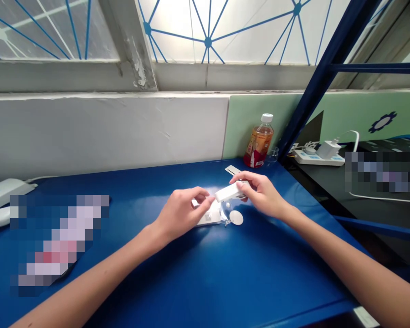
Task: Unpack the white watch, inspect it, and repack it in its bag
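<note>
My right hand (259, 191) grips a small white oblong box (228, 191), thumb on the near side and fingers over the top, holding it tilted above the table. At its left end, my left hand (184, 210) has thumb and forefinger drawn together in a pinch; what lies between them, if anything, is hidden. Below the hands lies a flat white tray-like piece (210, 217), partly covered by my left fingers, with crumpled clear plastic (224, 214) at its right side. A round white disc (237, 217) rests just right of the plastic. Behind my right hand is a white card with a dark slot (233, 170).
The blue table (205, 273) meets a wall below windows. A drink bottle (259, 141) stands at the back right by a blue metal post (314, 86). Power strips (319, 157) (3, 191) sit on both sides. A blurred-out flat object (61, 241) lies left.
</note>
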The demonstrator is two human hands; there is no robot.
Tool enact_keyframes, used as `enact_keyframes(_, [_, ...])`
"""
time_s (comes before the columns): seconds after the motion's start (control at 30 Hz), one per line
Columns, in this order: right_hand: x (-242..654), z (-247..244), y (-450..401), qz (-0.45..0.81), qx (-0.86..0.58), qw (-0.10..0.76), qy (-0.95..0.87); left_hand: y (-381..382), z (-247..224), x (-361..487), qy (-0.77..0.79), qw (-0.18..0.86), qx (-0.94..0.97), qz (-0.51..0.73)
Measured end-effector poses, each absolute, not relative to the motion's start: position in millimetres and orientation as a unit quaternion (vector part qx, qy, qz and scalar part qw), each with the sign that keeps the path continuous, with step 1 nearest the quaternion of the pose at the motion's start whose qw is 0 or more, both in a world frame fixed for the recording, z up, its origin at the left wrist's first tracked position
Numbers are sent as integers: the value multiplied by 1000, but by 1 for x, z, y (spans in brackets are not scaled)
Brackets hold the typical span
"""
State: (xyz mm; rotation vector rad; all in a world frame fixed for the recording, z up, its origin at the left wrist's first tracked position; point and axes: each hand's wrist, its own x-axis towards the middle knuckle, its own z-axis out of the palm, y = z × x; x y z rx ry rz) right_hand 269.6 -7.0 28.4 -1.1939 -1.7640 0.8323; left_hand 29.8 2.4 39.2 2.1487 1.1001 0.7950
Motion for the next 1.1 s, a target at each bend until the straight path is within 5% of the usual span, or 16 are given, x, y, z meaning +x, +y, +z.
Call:
enact_keyframes(0.1, [270,26,-4,289,-505,372,-723,6,35,24,342,209,888,224])
enact_keyframes(0.37, [274,24,0,176,-589,222,-757,10,15,22,318,196,906,199])
enact_keyframes(0.6, [266,18,-6,256,-511,223,-790,11,11,22,315,189,902,225])
enact_keyframes(0.83, [271,23,-9,58,-527,203,-823,12,8,21,312,179,907,218])
enact_keyframes(1.1, [294,31,2,150,-346,182,-908,14,5,20,306,171,910,221])
